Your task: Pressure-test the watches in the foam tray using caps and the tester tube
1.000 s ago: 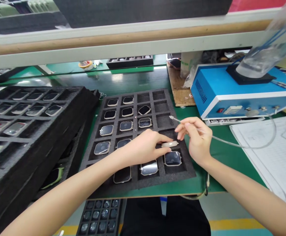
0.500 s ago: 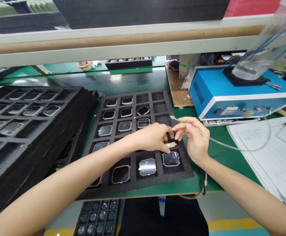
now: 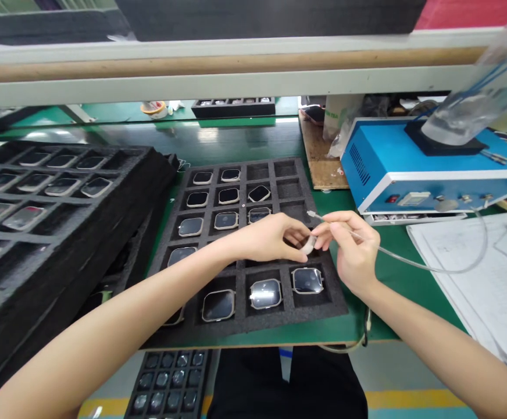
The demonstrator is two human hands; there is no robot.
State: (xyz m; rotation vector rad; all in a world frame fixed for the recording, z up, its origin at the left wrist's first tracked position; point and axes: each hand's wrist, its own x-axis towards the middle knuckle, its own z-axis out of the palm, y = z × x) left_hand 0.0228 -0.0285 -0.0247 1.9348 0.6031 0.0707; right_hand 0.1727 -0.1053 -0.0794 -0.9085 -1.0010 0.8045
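Observation:
My left hand (image 3: 268, 237) is closed on a smartwatch (image 3: 309, 245), tilted on edge above the right column of a black foam tray (image 3: 297, 315). Its pale side faces up; its screen cannot be seen. Between the thumb and fingers of my right hand (image 3: 354, 251) is a thin clear tube (image 3: 428, 269), its small whitish tip pointing up and left. Right fingertips also touch or nearly touch the watch. Other square-faced watches, such as a dark-screened watch (image 3: 307, 280) and a shiny-screened watch (image 3: 266, 294), lie in the tray's compartments.
The tube runs to a blue control box (image 3: 436, 189) bearing a clear cylinder (image 3: 452, 119). Stacked foam trays (image 3: 135, 192) with watches stand at left. Papers (image 3: 475, 273) lie at right. A shelf beam (image 3: 218, 84) crosses above; another compartment tray (image 3: 166, 381) sits below the table edge.
My left hand has lifted the watch out of its compartment and tilted it toward my right hand. The tube stays in my right hand. The view has shifted slightly.

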